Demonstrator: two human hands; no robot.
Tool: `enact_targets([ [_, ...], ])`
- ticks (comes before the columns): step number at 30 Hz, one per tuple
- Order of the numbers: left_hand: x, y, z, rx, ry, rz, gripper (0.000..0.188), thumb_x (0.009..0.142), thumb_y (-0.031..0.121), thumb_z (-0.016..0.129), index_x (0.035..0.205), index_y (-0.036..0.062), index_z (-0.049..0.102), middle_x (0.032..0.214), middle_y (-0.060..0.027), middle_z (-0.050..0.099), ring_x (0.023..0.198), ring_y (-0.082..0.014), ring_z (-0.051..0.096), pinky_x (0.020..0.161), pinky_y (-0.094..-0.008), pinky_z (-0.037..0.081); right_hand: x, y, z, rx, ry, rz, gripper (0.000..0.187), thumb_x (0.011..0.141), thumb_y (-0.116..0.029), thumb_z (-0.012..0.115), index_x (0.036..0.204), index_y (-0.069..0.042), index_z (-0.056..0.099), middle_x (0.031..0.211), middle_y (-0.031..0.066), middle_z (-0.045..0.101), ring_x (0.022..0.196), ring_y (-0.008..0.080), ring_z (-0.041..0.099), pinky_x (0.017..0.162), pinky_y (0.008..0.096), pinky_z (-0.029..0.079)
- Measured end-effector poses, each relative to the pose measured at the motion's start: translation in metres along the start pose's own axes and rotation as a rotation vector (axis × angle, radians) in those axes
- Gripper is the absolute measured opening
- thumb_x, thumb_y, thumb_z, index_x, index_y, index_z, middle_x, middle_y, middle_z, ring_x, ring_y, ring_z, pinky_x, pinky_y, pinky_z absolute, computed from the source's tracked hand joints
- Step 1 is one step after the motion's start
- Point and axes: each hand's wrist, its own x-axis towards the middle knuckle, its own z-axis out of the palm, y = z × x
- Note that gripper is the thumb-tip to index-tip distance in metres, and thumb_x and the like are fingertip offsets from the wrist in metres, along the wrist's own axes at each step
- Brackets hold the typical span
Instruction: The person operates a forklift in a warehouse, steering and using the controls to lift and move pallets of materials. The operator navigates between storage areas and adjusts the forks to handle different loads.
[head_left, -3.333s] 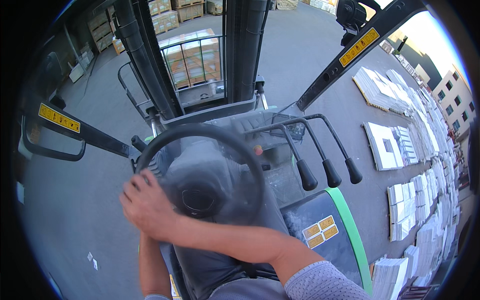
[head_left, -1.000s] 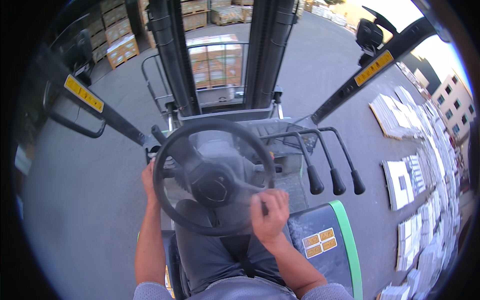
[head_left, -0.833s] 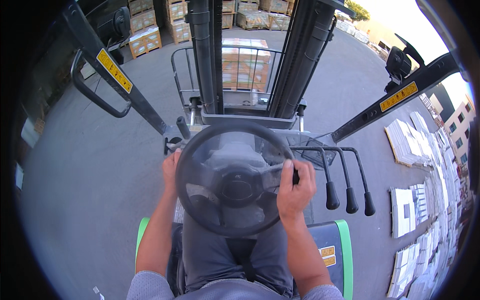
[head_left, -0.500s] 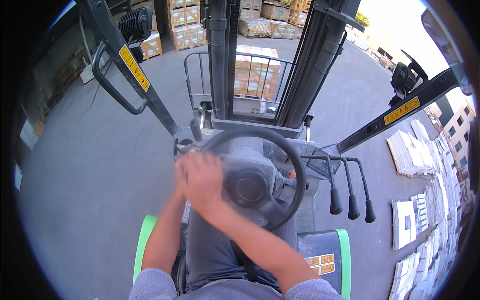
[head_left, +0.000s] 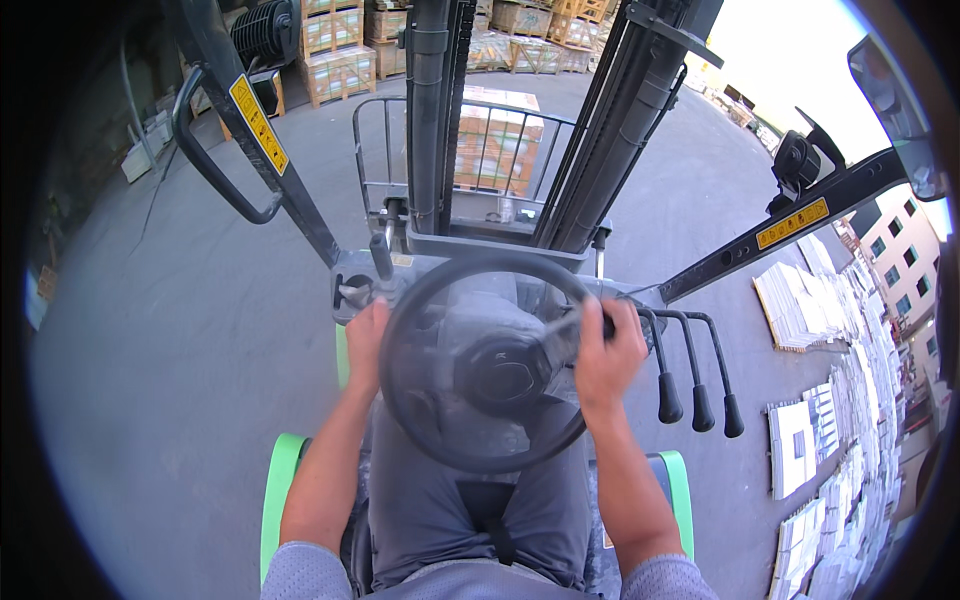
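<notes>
A black steering wheel (head_left: 400, 436) is in front of me, its spokes smeared by motion. At its upper right rim my right hand (head_left: 608, 355) is closed on the wheel, thumb toward the hub. My left hand (head_left: 370, 345) is beside the left rim with its fingers curled, just below a short upright lever (head_left: 381, 257) on the dash. What those fingers grip is hidden. Right of the wheel stand three bent control levers with black knobs (head_left: 703, 408), untouched by either hand.
Ahead rises the forklift mast (head_left: 428, 130); beyond its load guard (head_left: 383, 150) sits a strapped, crate-like load (head_left: 498, 150). Stacked crates (head_left: 338, 72) stand farther back. Pale flat slabs or sheets (head_left: 795, 305) line the right side. Slanted cab posts (head_left: 300, 205) frame both sides.
My right hand has swung from the wheel's left side, beside my left hand, to its upper right. The wheel has turned. My left hand stays near the left rim. The outside view has shifted slightly.
</notes>
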Motion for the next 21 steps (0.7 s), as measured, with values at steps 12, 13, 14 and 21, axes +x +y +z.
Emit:
enact_targets([
  [12,-0.019,0.013,0.028,0.046,0.003,-0.085,0.051,0.105,0.036,0.047,0.087,-0.0077,0.067,0.078,-0.0309,0.064,0.069,-0.0467,0.057,0.069,-0.0505,0.046,-0.163,0.018,-0.069,0.112,-0.47,-0.323,0.017,0.08,-0.014,0.084,0.09,-0.011,0.071,0.088,0.0049,0.067,0.083,0.0268,0.064,0.08,0.0438,0.048],
  [13,-0.019,0.016,0.029,0.053,0.024,-0.03,0.051,0.105,0.035,0.047,0.087,-0.008,0.067,0.078,-0.0311,0.064,0.068,-0.0468,0.058,0.07,-0.0508,0.046,-0.147,0.04,-0.086,0.04,-0.407,-0.224,0.015,0.081,-0.01,0.082,0.091,-0.01,0.07,0.087,0.0077,0.067,0.081,0.0295,0.063,0.076,0.0449,0.047],
  [14,-0.018,0.018,0.03,0.05,0.035,-0.028,0.051,0.105,0.035,0.046,0.087,-0.0082,0.067,0.078,-0.0313,0.064,0.068,-0.0469,0.058,0.07,-0.0511,0.046,-0.119,0.054,-0.089,0.021,-0.296,-0.19,0.011,0.084,-0.006,0.079,0.091,-0.007,0.07,0.086,0.0117,0.067,0.078,0.0324,0.061,0.072,0.0457,0.047],
  [21,0.0,0.015,0.042,0.089,0.065,-0.014,0.05,0.105,0.035,0.047,0.088,-0.0081,0.066,0.077,-0.0313,0.064,0.066,-0.0453,0.059,0.068,-0.0515,0.047,0.05,-0.047,0.077,0.181,-0.094,-0.208,0.01,0.087,-0.016,0.074,0.086,-0.007,0.071,0.084,0.0124,0.07,0.081,0.034,0.066,0.073,0.0457,0.05],
])
